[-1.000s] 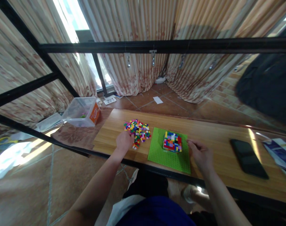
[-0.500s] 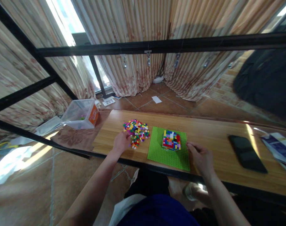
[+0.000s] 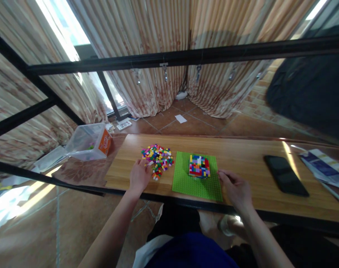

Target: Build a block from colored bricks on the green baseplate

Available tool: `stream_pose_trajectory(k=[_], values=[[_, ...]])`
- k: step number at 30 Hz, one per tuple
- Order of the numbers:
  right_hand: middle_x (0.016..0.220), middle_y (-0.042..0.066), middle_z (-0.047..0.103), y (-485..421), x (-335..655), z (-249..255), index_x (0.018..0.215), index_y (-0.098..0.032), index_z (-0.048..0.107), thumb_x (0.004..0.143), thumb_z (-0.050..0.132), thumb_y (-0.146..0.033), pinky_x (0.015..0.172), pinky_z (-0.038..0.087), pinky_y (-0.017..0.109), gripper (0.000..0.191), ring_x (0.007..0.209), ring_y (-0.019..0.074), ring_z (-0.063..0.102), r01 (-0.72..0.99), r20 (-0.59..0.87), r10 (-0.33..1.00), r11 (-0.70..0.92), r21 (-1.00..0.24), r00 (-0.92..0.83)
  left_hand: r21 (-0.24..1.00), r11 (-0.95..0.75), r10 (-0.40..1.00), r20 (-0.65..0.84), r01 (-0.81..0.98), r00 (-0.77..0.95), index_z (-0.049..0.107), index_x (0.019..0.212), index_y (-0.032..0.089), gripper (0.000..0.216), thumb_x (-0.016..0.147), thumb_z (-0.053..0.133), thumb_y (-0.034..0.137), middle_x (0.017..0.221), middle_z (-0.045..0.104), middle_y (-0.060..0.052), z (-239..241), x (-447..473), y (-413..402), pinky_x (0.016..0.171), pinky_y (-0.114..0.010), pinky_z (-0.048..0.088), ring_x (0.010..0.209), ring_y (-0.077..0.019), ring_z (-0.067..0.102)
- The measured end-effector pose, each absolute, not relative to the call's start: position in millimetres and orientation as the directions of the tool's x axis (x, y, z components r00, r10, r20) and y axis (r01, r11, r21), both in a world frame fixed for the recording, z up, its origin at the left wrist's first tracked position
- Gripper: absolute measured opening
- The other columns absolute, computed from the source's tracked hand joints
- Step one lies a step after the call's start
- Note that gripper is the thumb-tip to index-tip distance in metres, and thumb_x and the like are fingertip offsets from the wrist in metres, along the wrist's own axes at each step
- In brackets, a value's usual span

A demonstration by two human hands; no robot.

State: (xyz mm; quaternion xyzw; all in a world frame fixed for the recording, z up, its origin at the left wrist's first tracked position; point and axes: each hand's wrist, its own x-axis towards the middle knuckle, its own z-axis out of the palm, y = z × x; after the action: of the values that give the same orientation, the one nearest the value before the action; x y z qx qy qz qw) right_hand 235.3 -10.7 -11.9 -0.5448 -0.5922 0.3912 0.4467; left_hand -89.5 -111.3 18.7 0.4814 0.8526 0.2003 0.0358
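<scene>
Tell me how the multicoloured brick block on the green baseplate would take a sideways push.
The brick block may resist sliding, since it sits on a studded baseplate. It seems unlikely to roll, being squarish and flat-sided. A hard shove could perhaps knock parts loose, as it looks built from many small pieces.
</scene>
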Motion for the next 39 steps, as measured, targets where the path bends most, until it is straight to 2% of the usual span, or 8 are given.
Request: stream_pose_trajectory(k=[4, 7, 10, 15, 22, 26, 30, 39], values=[[0.102, 0.009, 0.076, -43, 203, 13, 0.1, -0.024, 0.076, 0.087, 0.06, -0.045, 0.082, 0.058, 0.038, 0.029, 0.09, 0.0238, 0.071, 0.309, 0.182, 0.96, 0.243, -0.919, -0.213, 0.542, 0.187, 0.929, 0.173, 0.82, -0.326, 0.061, 0.093, 0.021, 0.014, 0.097, 0.048, 0.025, 0.088, 0.065, -0.004, 25, -54, -115, 0.07, -0.029, 0.046, 0.078, -0.0178, 0.062], [0.107, 0.006, 0.074, -61, 183, 22, 0.114, -0.029, 0.071, 0.09, 0.058, -0.037, 0.084, 0.057, 0.038, 0.029, 0.093, 0.0219, 0.07, 0.291, 0.247, 0.894, 0.366, -0.884, -0.372, 0.639, -0.09, 0.972, 0.222, 0.764, -0.071, 0.06, 0.092, 0.022, 0.015, 0.098, 0.047, 0.026, 0.089, 0.066, -0.002, 28, -19, -116, 0.072, -0.028, 0.047, 0.081, -0.0162, 0.062], [0.105, 0.005, 0.074, -68, 178, 22, 0.115, -0.032, 0.071, 0.093, 0.054, -0.031, 0.085, 0.057, 0.037, 0.027, 0.095, 0.0217, 0.07, 0.293, 0.296, 0.834, 0.461, -0.838, -0.466, 0.696, -0.214, 0.972, 0.218, 0.685, 0.082, 0.062, 0.092, 0.022, 0.015, 0.097, 0.048, 0.023, 0.09, 0.066, -0.003, 27, 6, -115, 0.074, -0.027, 0.048, 0.086, -0.0164, 0.062], [0.099, 0.003, 0.076, -67, 191, 10, 0.104, -0.032, 0.074, 0.094, 0.054, -0.032, 0.081, 0.057, 0.036, 0.022, 0.09, 0.0223, 0.071, 0.371, 0.264, 0.849, 0.452, -0.812, -0.457, 0.739, -0.21, 0.975, 0.207, 0.639, 0.081, 0.063, 0.091, 0.021, 0.011, 0.094, 0.053, 0.018, 0.089, 0.066, -0.004, 23, 16, -108, 0.074, -0.028, 0.05, 0.085, -0.017, 0.063], [0.099, 0.005, 0.077, -26, 206, 8, 0.098, -0.028, 0.074, 0.091, 0.055, -0.038, 0.082, 0.055, 0.037, 0.022, 0.091, 0.0243, 0.071, 0.486, 0.269, 0.932, 0.358, -0.797, -0.244, 0.741, -0.162, 0.956, 0.281, 0.652, -0.083, 0.064, 0.102, 0.019, 0.016, 0.089, 0.055, 0.014, 0.096, 0.068, -0.005, 18, 1, -80, 0.08, -0.031, 0.054, 0.084, -0.0168, 0.065], [0.095, 0.007, 0.075, 12, 205, 12, 0.094, -0.024, 0.074, 0.09, 0.054, -0.037, 0.085, 0.052, 0.04, 0.024, 0.091, 0.0255, 0.068, 0.54, 0.348, 0.898, 0.439, -0.718, -0.268, 0.752, -0.124, 0.942, 0.293, 0.648, -0.16, 0.062, 0.11, 0.019, 0.022, 0.088, 0.058, 0.019, 0.105, 0.069, -0.008, 15, -12, -49, 0.09, -0.037, 0.054, 0.098, -0.0205, 0.066], [0.103, 0.009, 0.07, 35, 194, 3, 0.092, -0.024, 0.076, 0.09, 0.056, -0.034, 0.094, 0.049, 0.043, 0.023, 0.101, 0.0259, 0.063, 0.53, 0.423, 0.854, 0.52, -0.67, -0.303, 0.816, -0.092, 0.958, 0.228, 0.57, -0.172, 0.062, 0.116, 0.017, 0.027, 0.09, 0.056, 0.021, 0.117, 0.07, -0.012, 12, -13, -17, 0.098, -0.041, 0.052, 0.11, -0.0226, 0.066], [0.115, 0.01, 0.065, 43, 187, -19, 0.089, -0.024, 0.078, 0.084, 0.064, -0.032, 0.099, 0.047, 0.046, 0.017, 0.109, 0.0267, 0.059, 0.527, 0.406, 0.889, 0.453, -0.719, -0.212, 0.911, -0.065, 0.984, 0.126, 0.408, -0.125, 0.061, 0.117, 0.016, 0.031, 0.086, 0.059, 0.016, 0.116, 0.072, -0.012, -3, 2, 12, 0.095, -0.039, 0.054, 0.108, -0.0224, 0.068]])
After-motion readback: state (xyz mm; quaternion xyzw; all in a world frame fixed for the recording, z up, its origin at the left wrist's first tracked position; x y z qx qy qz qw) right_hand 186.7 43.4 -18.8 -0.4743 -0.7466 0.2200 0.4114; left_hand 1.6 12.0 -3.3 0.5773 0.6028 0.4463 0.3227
